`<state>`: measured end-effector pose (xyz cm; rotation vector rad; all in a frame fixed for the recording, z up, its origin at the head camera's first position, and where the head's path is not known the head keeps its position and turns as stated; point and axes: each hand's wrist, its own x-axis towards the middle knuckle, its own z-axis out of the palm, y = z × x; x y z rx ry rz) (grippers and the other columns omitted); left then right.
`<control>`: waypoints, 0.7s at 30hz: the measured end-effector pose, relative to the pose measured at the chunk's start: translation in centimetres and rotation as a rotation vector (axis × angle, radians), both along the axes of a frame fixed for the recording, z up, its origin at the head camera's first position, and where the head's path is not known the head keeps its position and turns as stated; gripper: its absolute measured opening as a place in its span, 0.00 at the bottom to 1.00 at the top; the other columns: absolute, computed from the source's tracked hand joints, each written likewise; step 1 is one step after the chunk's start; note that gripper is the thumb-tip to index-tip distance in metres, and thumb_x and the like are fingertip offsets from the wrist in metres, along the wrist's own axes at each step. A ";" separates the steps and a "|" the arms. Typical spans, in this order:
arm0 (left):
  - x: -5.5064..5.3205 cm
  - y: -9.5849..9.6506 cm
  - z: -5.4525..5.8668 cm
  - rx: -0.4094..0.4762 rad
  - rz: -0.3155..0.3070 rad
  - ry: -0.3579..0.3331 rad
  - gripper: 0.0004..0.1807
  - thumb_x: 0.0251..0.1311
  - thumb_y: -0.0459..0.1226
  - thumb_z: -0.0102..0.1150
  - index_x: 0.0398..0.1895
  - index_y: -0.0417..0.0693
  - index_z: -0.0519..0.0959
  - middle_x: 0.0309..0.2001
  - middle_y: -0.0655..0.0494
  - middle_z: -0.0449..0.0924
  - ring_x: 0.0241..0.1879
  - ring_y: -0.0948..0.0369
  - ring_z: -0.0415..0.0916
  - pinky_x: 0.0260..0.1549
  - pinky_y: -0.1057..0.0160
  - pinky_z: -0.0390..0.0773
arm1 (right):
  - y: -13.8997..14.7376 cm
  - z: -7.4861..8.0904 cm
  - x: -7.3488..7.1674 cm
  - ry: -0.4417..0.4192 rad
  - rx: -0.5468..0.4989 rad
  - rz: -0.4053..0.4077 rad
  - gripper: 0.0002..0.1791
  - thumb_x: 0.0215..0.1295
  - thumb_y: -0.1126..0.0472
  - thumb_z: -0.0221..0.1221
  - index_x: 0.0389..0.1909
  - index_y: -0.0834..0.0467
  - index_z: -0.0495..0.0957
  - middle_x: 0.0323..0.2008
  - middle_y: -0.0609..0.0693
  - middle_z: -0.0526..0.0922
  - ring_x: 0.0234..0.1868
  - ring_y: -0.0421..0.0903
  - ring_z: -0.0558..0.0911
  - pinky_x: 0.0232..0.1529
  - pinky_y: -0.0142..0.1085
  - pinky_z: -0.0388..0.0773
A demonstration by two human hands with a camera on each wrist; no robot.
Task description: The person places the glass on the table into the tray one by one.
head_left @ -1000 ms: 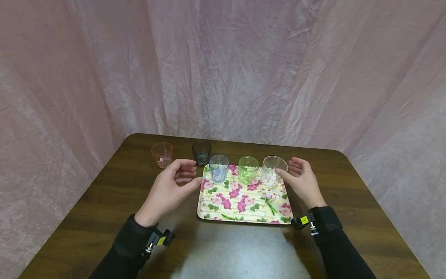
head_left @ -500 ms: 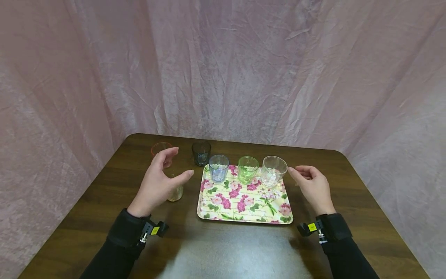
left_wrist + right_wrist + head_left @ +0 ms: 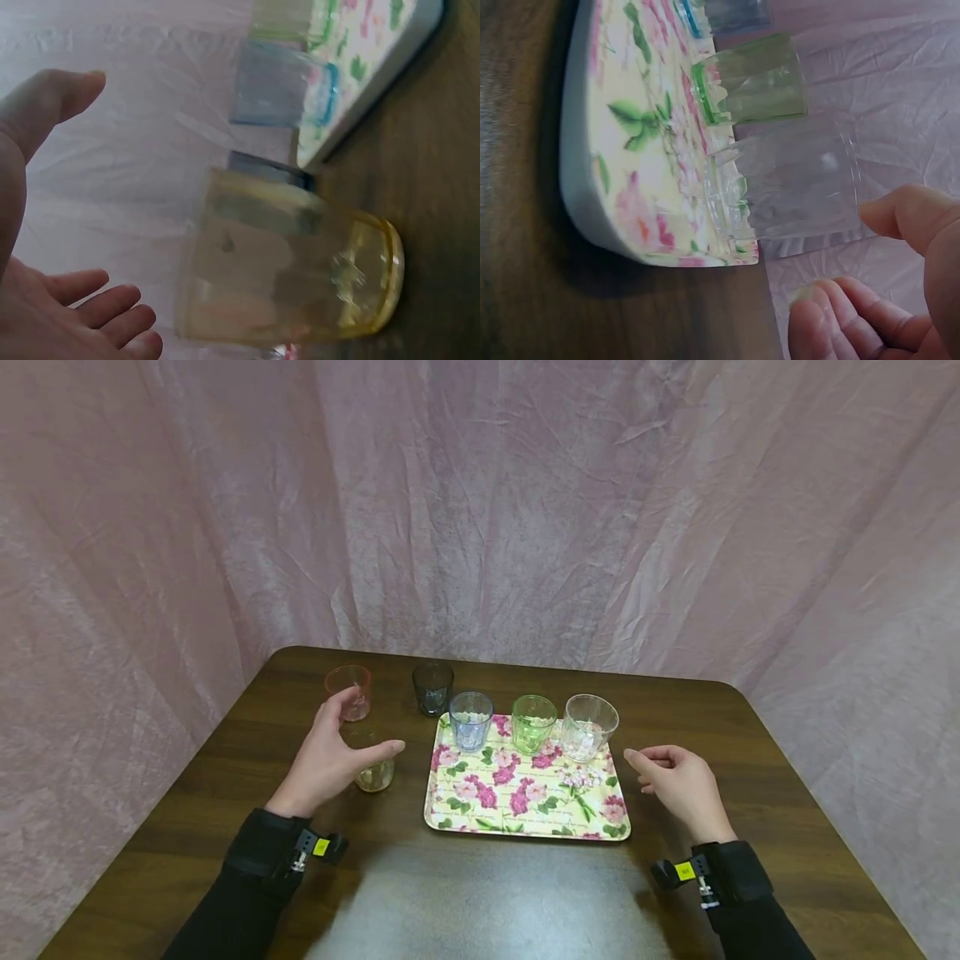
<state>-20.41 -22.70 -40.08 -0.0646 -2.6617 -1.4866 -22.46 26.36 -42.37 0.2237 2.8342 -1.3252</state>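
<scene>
My left hand (image 3: 318,768) hovers beside a yellowish glass (image 3: 377,775) on the table, thumb and fingers spread wide. In the left wrist view the yellow glass (image 3: 292,262) stands upright, and a gap separates it from the fingers. A floral tray (image 3: 510,818) carries a blue glass (image 3: 471,727), a green glass (image 3: 533,727) and a clear glass (image 3: 589,729) in a row along its far side. Just right of the tray is my right hand (image 3: 684,787), fingers loosely bent and holding nothing. The clear glass (image 3: 787,180) is the nearest thing to it.
Behind the left hand stands a glass with a red rim (image 3: 358,689), partly covered by the fingertips. A dark glass (image 3: 433,689) is just beyond the tray's far left corner. The wooden table (image 3: 757,793) ends at a pink curtain (image 3: 480,527).
My left hand has moved left and back from the tray's side to the yellow glass, which has come into view. My right hand has drawn away from the clear glass, rightward and nearer me.
</scene>
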 end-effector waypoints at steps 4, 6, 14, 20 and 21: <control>-0.2 -0.6 -0.8 -0.060 -0.004 -0.049 0.69 0.58 0.58 0.82 0.90 0.46 0.45 0.87 0.35 0.48 0.85 0.35 0.52 0.78 0.25 0.63 | 0.1 -0.4 0.4 -0.038 0.015 0.026 0.35 0.77 0.37 0.65 0.61 0.67 0.81 0.42 0.56 0.90 0.39 0.50 0.91 0.43 0.41 0.89; -0.3 -0.9 -1.2 -0.076 -0.015 -0.069 0.71 0.57 0.60 0.82 0.91 0.46 0.44 0.87 0.34 0.46 0.85 0.33 0.51 0.78 0.24 0.63 | 0.0 -0.7 0.6 -0.060 0.022 0.035 0.34 0.77 0.38 0.65 0.60 0.67 0.82 0.42 0.57 0.90 0.39 0.49 0.90 0.43 0.42 0.88; -0.3 -1.5 -2.2 -0.062 -0.062 -0.113 0.73 0.55 0.58 0.84 0.90 0.43 0.43 0.88 0.33 0.46 0.87 0.33 0.47 0.80 0.24 0.59 | 0.0 -1.9 1.3 -0.158 0.028 0.073 0.30 0.76 0.41 0.67 0.54 0.67 0.85 0.42 0.56 0.90 0.37 0.45 0.87 0.40 0.38 0.89; -0.2 -1.6 -2.6 -0.056 -0.075 -0.125 0.71 0.55 0.56 0.85 0.89 0.40 0.46 0.87 0.33 0.51 0.86 0.33 0.49 0.80 0.25 0.59 | -0.2 -2.3 1.6 -0.185 0.037 0.093 0.26 0.75 0.45 0.68 0.51 0.67 0.86 0.38 0.54 0.90 0.36 0.44 0.87 0.38 0.37 0.89; -0.1 -1.6 -2.6 -0.057 -0.077 -0.132 0.70 0.55 0.56 0.85 0.89 0.40 0.47 0.86 0.33 0.52 0.86 0.32 0.49 0.80 0.24 0.60 | -0.3 -2.3 1.6 -0.188 0.037 0.096 0.26 0.75 0.45 0.68 0.50 0.68 0.87 0.38 0.54 0.89 0.35 0.44 0.87 0.38 0.37 0.89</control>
